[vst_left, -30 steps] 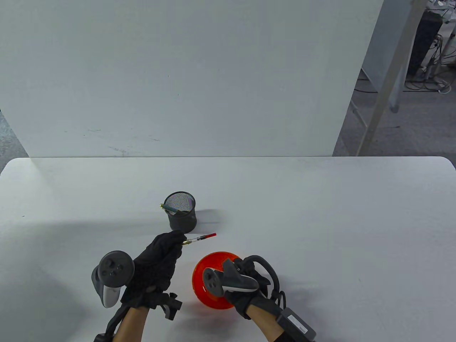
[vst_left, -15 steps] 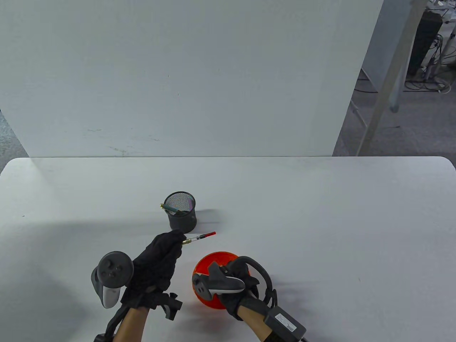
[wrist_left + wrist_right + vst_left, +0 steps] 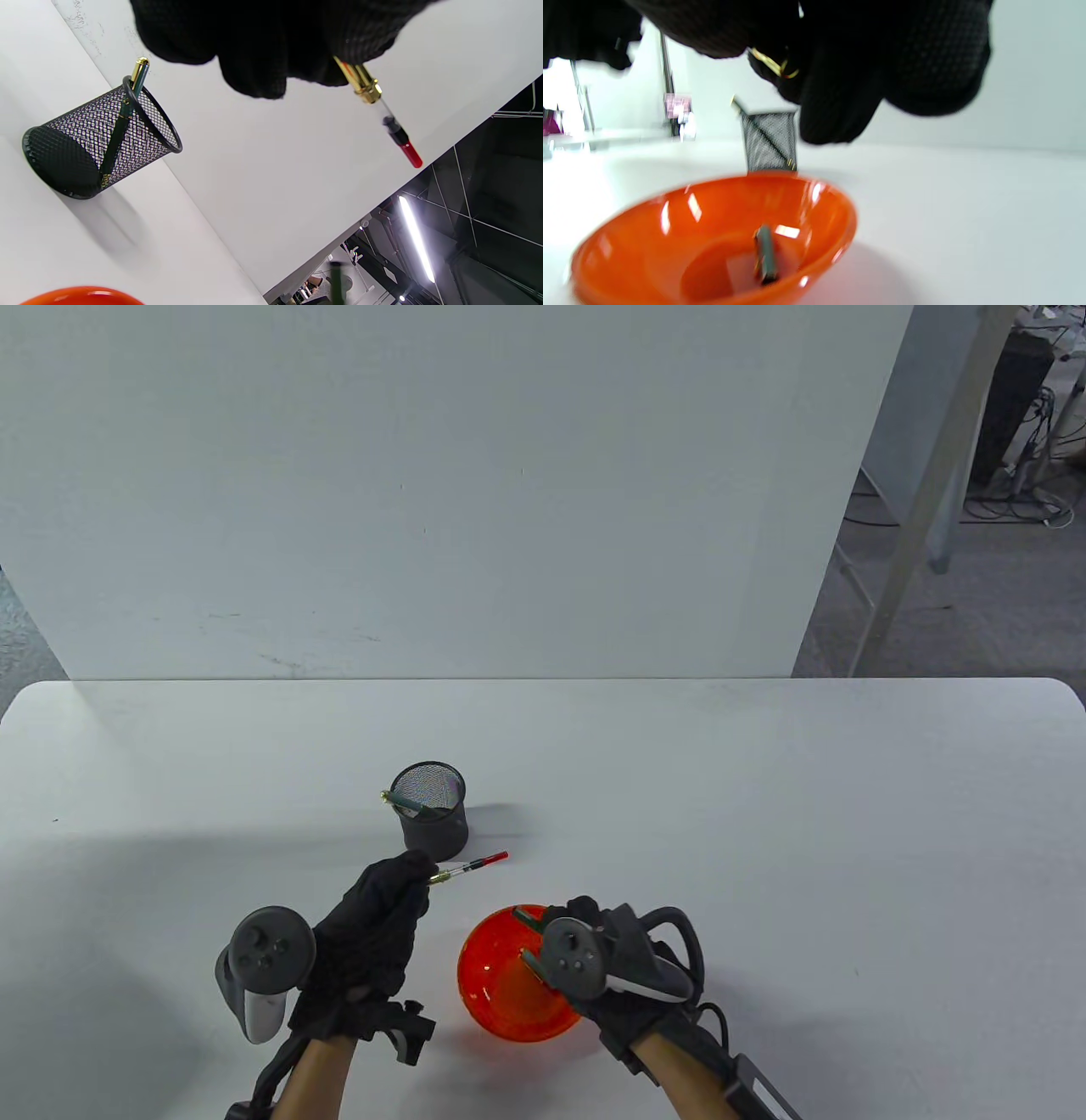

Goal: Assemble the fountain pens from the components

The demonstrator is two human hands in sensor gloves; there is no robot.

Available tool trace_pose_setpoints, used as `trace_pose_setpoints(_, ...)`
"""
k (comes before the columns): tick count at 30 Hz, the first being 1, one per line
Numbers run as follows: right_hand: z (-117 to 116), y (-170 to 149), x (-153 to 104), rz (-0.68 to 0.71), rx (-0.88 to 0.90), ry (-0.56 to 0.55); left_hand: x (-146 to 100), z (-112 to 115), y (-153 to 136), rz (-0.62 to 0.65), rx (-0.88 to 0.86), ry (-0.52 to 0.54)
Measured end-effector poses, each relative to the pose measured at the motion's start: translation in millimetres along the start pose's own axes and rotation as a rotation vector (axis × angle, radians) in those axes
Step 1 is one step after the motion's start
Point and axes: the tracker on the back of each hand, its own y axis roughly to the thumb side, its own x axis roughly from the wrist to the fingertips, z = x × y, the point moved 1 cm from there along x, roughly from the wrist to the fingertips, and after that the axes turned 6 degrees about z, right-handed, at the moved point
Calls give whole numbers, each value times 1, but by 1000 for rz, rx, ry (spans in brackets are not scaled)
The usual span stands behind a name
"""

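Note:
My left hand [image 3: 407, 878] pinches a pen's inner section [image 3: 471, 867] by its grip end. The section has a gold ring, a clear tube and a red end, and it points right above the table; it also shows in the left wrist view [image 3: 388, 123]. My right hand [image 3: 551, 926] hovers over the orange bowl [image 3: 492, 1010] and its fingers [image 3: 835, 84] grip a dark green pen part with gold trim [image 3: 772, 63], mostly hidden by the glove. One more dark green part [image 3: 765, 254] lies in the bowl [image 3: 628, 237].
A black mesh pen cup [image 3: 433, 810] stands just behind my left hand, with a green and gold pen [image 3: 405, 802] leaning in it. The cup also shows in the left wrist view [image 3: 102, 140]. A white wall panel rises behind the table's far edge.
My right hand rose out of the bowl and moved right, now gripping a pen part. My left hand shifted slightly left with the inner section.

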Motion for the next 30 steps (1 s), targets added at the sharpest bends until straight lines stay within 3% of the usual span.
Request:
trace_pose_setpoints(6, 6, -40, -21, -35, 430, -262, -1, 5, 1, 12, 22, -21)
trace_pose_setpoints(14, 6, -43, -30, -95, 439, -425, -1, 12, 10, 53, 42, -67)
trace_pose_setpoints(30, -2, -38, -28, -54, 448, -383, -1, 24, 15, 74, 86, -140)
